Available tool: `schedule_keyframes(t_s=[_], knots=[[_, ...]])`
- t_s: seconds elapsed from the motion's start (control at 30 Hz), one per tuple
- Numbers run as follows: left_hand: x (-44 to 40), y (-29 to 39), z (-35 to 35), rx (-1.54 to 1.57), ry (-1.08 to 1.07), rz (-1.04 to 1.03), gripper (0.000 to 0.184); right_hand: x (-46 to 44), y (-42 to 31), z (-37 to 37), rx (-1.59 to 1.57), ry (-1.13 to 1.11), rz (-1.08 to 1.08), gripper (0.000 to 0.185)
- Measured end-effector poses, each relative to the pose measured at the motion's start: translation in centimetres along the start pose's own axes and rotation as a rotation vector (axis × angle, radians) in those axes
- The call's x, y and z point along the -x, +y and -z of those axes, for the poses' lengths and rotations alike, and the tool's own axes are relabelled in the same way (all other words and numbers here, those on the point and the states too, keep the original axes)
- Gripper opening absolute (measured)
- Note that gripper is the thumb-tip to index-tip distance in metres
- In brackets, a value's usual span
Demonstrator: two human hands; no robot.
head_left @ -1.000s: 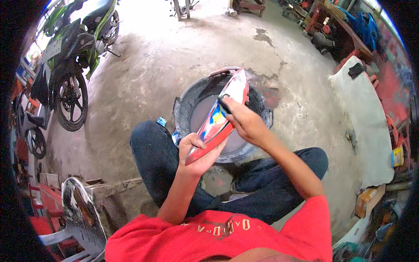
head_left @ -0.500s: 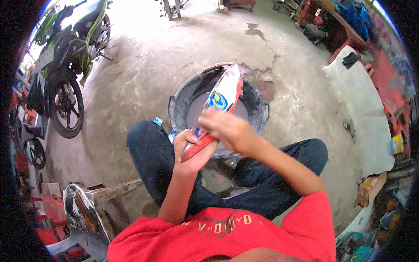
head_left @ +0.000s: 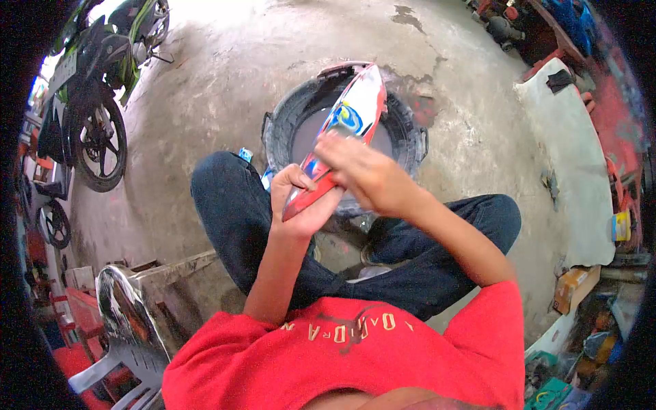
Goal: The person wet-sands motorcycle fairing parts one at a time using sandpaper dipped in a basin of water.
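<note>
A long, pointed motorcycle body panel (head_left: pixel 367 96), white and red with a blue and yellow swirl, slants up over a black tub (head_left: pixel 279 147). My left hand (head_left: pixel 301 198) is closed around its lower end, thumb on top. Across the panel's middle lies my right hand (head_left: pixel 369 171), smeared by motion, with its fingers pressed together against the surface. A greyish edge shows just beyond those fingertips; what it is I cannot make out. Cloudy greyish liquid appears to lie inside the tub.
My bent legs (head_left: pixel 225 205) flank the tub on the concrete floor (head_left: pixel 205 102). A motorcycle (head_left: pixel 96 102) stands at left, a plastic chair (head_left: pixel 130 328) at lower left. To the right are a pale sheet (head_left: pixel 574 171) and a cardboard box (head_left: pixel 576 288).
The view has tilted, so the tub, panel and hands sit higher in it. My right hand stays on the panel, blurred in both frames; my left hand keeps its grip.
</note>
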State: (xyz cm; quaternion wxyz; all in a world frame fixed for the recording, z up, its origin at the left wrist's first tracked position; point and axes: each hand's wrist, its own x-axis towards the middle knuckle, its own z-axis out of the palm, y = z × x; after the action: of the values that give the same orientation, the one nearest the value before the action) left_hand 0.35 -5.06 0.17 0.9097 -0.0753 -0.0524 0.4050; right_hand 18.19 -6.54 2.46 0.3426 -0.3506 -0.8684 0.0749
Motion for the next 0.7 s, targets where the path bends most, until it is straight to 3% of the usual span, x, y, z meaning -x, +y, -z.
schedule_keyframes(t_s=[0.07, 0.1, 0.17, 0.23, 0.3, 0.33, 0.43, 0.5, 0.57, 0.63, 0.7], knots=[[0.1, 1.1, 1.4, 0.104, -0.255, 0.149, 0.079, 0.5, 2.2, -0.9, 0.025, 0.024, 0.075, 0.041], [0.4, 0.7, 0.7, 0.032, -0.098, 0.095, 0.078, 0.7, 3.5, -1.1, 0.039, 0.039, 0.105, 0.041], [0.2, -0.5, -2.1, -0.118, 0.192, -0.003, 0.077, 0.2, 5.3, -0.3, -0.013, 0.089, -0.211, 0.043], [0.2, -0.5, -2.4, -0.142, 0.167, -0.006, 0.079, -0.4, 4.7, 0.5, 0.054, 0.013, -0.194, 0.041], [0.3, 0.2, -0.8, -0.080, 0.123, -0.041, 0.084, -0.6, 1.6, 0.7, 0.137, -0.049, 0.011, 0.041], [0.0, 0.9, 0.4, 0.084, -0.206, 0.114, 0.086, -0.9, 0.1, 0.5, 0.121, -0.061, 0.048, 0.044], [0.1, -0.5, -1.3, -0.166, 0.149, -0.070, 0.085, -0.6, 4.2, 0.1, 0.180, -0.059, 0.061, 0.044], [0.2, -0.8, -2.0, -0.195, 0.171, -0.033, 0.084, -0.6, 5.4, 0.7, 0.046, 0.024, -0.273, 0.044], [0.2, -0.5, -1.6, -0.158, 0.158, -0.029, 0.085, -0.3, 4.4, 0.2, -0.055, -0.007, -0.260, 0.042], [0.2, 0.7, 0.6, 0.054, -0.076, 0.089, 0.086, -0.7, 1.1, 0.4, 0.025, -0.060, 0.007, 0.044], [0.1, 1.2, 1.6, 0.081, -0.081, 0.089, 0.083, -0.8, 1.3, 0.1, -0.007, -0.039, 0.051, 0.043]])
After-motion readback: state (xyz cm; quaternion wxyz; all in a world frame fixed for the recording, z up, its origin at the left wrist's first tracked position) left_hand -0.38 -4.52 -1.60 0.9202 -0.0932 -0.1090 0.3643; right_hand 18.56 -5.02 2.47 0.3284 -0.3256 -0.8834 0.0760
